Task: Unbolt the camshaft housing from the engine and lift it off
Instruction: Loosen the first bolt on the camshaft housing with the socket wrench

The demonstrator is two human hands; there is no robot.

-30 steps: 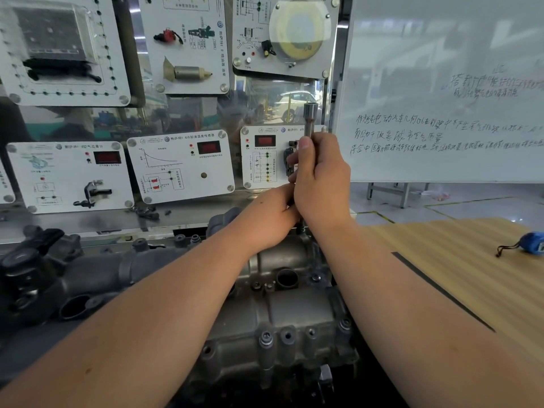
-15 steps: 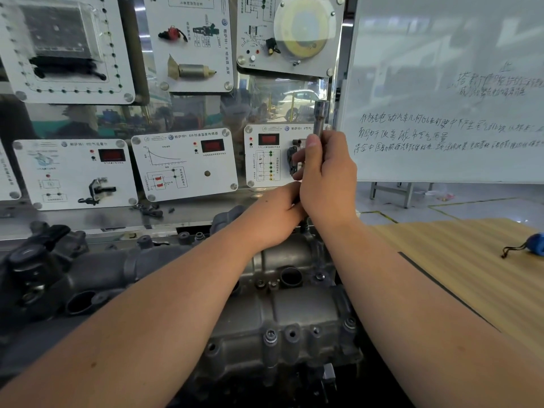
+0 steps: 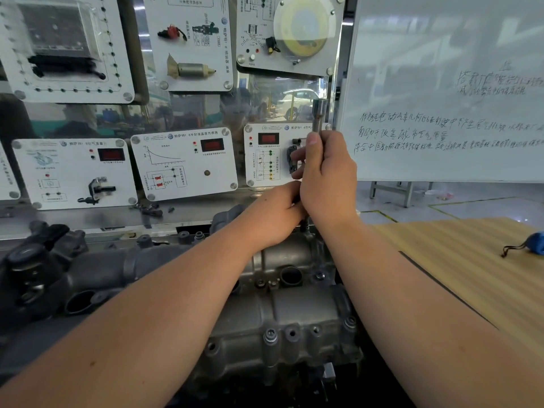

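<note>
My right hand [image 3: 326,178] is closed in a fist around the shaft of a socket wrench [image 3: 319,114], with the thumb lying up along the metal; the socket end of the tool stands out above the fist, nearly upright. My left hand [image 3: 276,216] sits just under the right one and touches it. Its fingers are curled down at the foot of the tool, but they are hidden behind the hand itself, so I cannot tell if they hold the tool, a bolt, or nothing.

Both hands work at the far end of the camshaft housing [image 3: 282,313], the grey cast part that lies across the engine [image 3: 59,287] directly under my forearms. It sits flat in its place; I see no gap under it.

On progress, I judge that the unbolting is in the middle. Along the near edge of the housing one bolt [image 3: 270,335] is in its boss, while a hole [image 3: 292,333] just beside it looks open, as if its bolt is already out. Another bolt head [image 3: 349,321] shows at the right corner. So some fasteners seem removed and some remain, and the far corner is the one in hand now. The lifting is not yet begun.

To the right there is a wooden table [image 3: 459,260] with a small blue object [image 3: 534,242] on it.
</note>
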